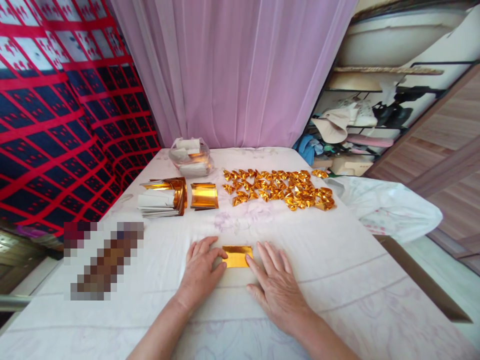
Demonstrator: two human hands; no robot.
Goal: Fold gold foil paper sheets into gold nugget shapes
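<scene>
A small rectangle of shiny gold foil paper [237, 257] lies on the table between my hands, apparently folded, with its long side running left to right. My left hand [200, 272] rests at its left end, index fingertip and thumb touching that edge while the other fingers stretch out over the cloth. At the opposite end, my right hand [279, 287] lies flat with spread fingers, and its index fingertip presses on the paper's right edge. Beyond them sit a short stack of gold foil sheets [204, 195] and a thicker stack of white-backed foil sheets [161, 197].
Many folded gold foil pieces [277, 187] lie in rows at the back right. A clear plastic bag [191, 157] of paper sheets stands at the back left. A white plastic bag [393, 205] hangs past the right edge. A blurred patch [107, 260] covers something at left.
</scene>
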